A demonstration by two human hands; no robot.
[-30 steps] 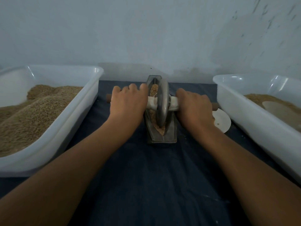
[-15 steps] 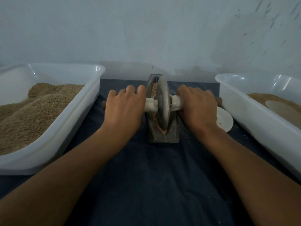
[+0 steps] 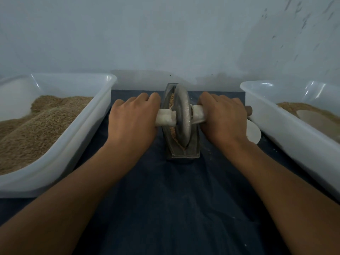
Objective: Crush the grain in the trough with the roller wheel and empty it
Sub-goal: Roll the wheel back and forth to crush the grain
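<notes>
A narrow grey metal trough (image 3: 184, 153) lies lengthwise on the dark cloth in the middle, with brown grain (image 3: 172, 100) in its groove. A grey metal roller wheel (image 3: 182, 115) stands upright in the groove, on an axle wrapped in white. My left hand (image 3: 132, 120) grips the axle left of the wheel. On the other side, my right hand (image 3: 222, 116) grips the axle; its brown wooden end (image 3: 248, 110) sticks out past my fingers.
A white plastic tub (image 3: 86, 122) heaped with brown grain stands at the left. Another white tub (image 3: 272, 115) at the right holds grain and a pale disc. A small white dish (image 3: 253, 133) lies between my right hand and that tub. A pale wall rises close behind.
The wheel has rolled back and forth along the trough, with both hands gripping the axle throughout. It now stands slightly nearer the far end than 1.0 s ago.
</notes>
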